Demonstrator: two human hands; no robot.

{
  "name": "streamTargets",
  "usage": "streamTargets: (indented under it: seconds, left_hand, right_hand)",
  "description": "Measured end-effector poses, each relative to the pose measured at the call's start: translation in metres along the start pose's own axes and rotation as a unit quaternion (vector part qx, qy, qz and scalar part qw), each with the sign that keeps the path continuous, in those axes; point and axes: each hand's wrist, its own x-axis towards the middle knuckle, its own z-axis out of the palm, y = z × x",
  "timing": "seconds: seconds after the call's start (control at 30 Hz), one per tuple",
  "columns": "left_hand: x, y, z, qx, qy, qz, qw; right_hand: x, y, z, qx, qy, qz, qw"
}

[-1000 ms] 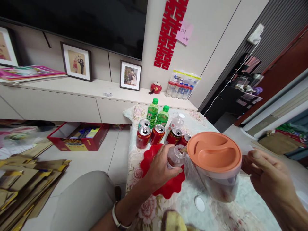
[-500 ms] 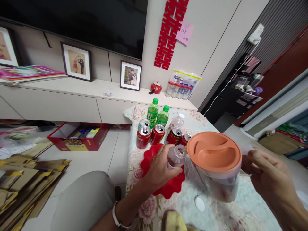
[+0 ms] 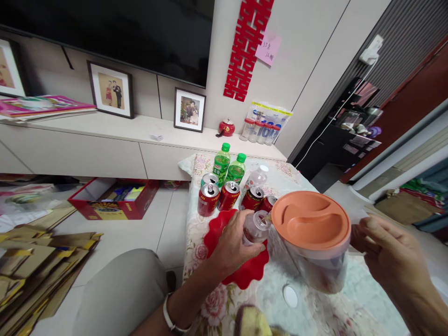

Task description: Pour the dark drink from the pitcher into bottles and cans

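My left hand (image 3: pixel 233 245) is wrapped round a clear plastic bottle (image 3: pixel 258 228) with its cap off, over a red scalloped tray (image 3: pixel 247 275). Some dark liquid shows inside the bottle. By its handle, my right hand (image 3: pixel 392 247) grips a clear pitcher (image 3: pixel 315 268) with an orange lid (image 3: pixel 311 219). The pitcher is tilted toward the bottle, and a thin brownish stream runs from its spout into the bottle's mouth. Dark liquid fills part of the pitcher. A round white cap (image 3: pixel 290 296) lies on the tablecloth below the pitcher.
Red drink cans (image 3: pixel 209 199), green-capped bottles (image 3: pixel 222 163) and a clear bottle (image 3: pixel 257 178) with a white cap stand behind the tray on the floral tablecloth (image 3: pixel 213 301). A yellowish object (image 3: pixel 254 322) is at the near edge. Flattened cardboard (image 3: pixel 35 280) and a red box (image 3: pixel 112 205) lie on the floor.
Almost nothing differs. Both hands, the bottle and the tilted pitcher keep their places, with the stream still running.
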Motion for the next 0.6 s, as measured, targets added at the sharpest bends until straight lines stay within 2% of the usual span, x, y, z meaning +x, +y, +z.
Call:
streamTargets:
  seconds: [0.6]
  left_hand:
    - [-0.0003,0.0033,-0.0017,0.025,-0.009,-0.009,1.0]
  right_hand:
    - [-0.0011,-0.0027,0.0022,-0.008,-0.001,-0.013,1.0]
